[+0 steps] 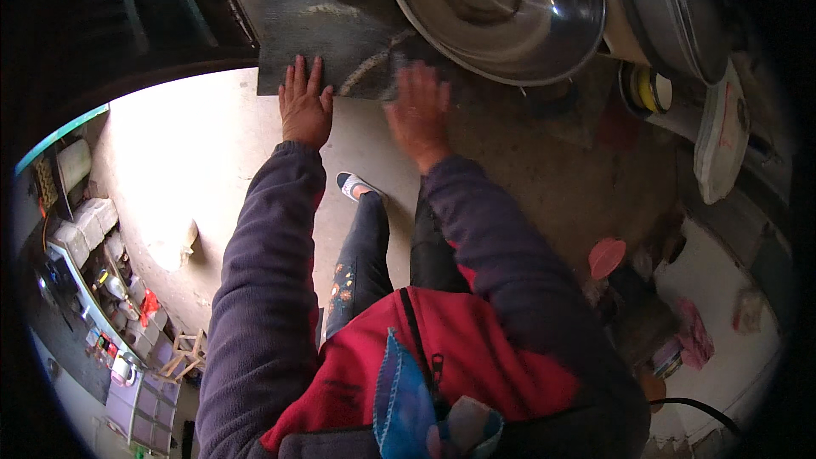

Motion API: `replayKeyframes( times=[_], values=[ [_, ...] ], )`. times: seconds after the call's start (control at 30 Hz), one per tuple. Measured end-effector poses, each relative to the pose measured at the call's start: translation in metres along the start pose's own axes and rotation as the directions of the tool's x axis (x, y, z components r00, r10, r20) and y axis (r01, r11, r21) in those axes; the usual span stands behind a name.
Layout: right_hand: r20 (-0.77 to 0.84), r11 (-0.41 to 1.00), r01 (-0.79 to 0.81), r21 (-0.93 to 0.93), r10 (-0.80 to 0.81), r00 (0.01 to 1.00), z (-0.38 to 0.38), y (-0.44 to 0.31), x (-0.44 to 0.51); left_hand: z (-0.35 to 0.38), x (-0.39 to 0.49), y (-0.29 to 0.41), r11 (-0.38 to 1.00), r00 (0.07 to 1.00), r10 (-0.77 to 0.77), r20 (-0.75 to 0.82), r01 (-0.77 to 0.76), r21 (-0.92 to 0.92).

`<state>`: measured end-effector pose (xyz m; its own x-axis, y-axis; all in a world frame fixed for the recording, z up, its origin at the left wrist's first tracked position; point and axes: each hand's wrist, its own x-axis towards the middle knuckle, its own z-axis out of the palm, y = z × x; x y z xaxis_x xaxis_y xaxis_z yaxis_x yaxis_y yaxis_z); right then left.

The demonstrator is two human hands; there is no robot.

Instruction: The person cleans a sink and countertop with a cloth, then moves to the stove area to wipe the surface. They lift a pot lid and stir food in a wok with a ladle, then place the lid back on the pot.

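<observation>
My left hand (306,102) lies palm down near the front left corner of a dark, worn board or tabletop (306,25), its fingers a little apart, with nothing in it. Blurred, my right hand (421,108) is at the same front edge further right, fingers extended; whether it touches the surface I cannot tell, and nothing shows in it. A pale curved mark runs across the dark surface between the hands. Just beyond and right of my right hand stands a large shiny metal basin (503,13), its inside bare to view.
Another large metal vessel (695,13) stands at the upper right, near a yellow roll (650,89) and a pale flat lid-like thing (720,134). A pink plastic item (607,257) is lower right. A whitish sack (175,245) and a small wooden stool (185,357) are left.
</observation>
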<state>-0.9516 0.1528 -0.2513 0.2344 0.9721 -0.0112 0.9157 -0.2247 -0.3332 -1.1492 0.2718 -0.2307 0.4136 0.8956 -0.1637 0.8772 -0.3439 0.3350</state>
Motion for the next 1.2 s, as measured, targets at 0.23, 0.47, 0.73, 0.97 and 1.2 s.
replayKeyframes(
  times=[0.23, 0.47, 0.73, 0.97, 1.2],
  values=[
    [0.143, 0.954, 0.289, 0.082, -0.298, 0.944, -0.008, -0.037, 0.032, -0.005, 0.003, -0.025, 0.983, 0.996, 0.068, 0.049, -0.059, -0.177],
    [0.039, 0.991, -0.079, -0.106, 0.083, 0.996, -0.04, 0.057, -0.012, -0.015, -0.003, -0.021, 0.926, 0.999, 0.02, 0.045, -0.001, -0.377],
    [0.083, 0.918, 0.384, -0.095, -0.377, 0.923, 0.03, -0.122, 0.088, -0.049, -0.096, -0.049, 0.709, 0.88, -0.328, -0.343, -0.011, -0.705],
    [0.198, 0.798, 0.602, 0.027, -0.594, 0.78, 0.047, -0.198, 0.11, -0.044, -0.24, -0.027, 0.532, 0.791, -0.591, -0.158, 0.235, -0.814],
    [0.38, 0.599, 0.102, 0.794, -0.62, 0.686, 0.042, -0.27, 0.027, -0.12, -0.275, -0.016, 0.334, 0.647, -0.757, -0.096, 0.257, -0.907]
  ],
)
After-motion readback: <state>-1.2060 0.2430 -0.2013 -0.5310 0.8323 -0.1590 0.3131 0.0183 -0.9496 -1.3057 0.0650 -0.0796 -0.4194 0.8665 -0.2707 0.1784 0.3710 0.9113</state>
